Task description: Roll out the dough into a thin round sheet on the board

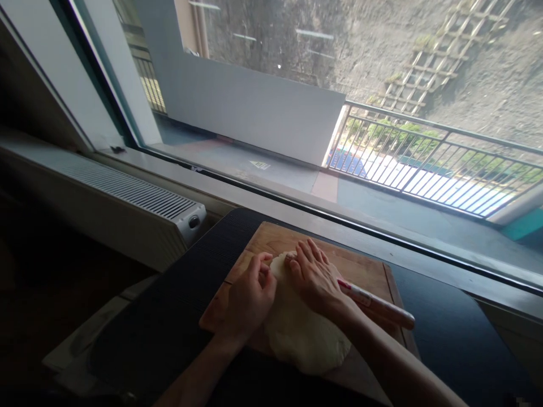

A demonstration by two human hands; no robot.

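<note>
A flattened piece of pale dough point(297, 333) lies on a wooden cutting board point(250, 243). Across the dough's upper part runs a wooden rolling pin point(382, 308) with a red and white label, its right end jutting out past the dough. My right hand point(316, 277) rests palm down on the pin, fingers stretched out and covering its middle. At the dough's left edge, my left hand point(254, 288) has its fingers curled in with the thumb close to them, pinching that edge. The fingertips are partly hidden.
The board sits on a black table point(441, 322) with rounded corners, against a windowsill point(271, 209). A white radiator point(139, 215) stands to the left below the window. Beyond the glass are a walkway, a metal railing point(424, 158) and a rough slope.
</note>
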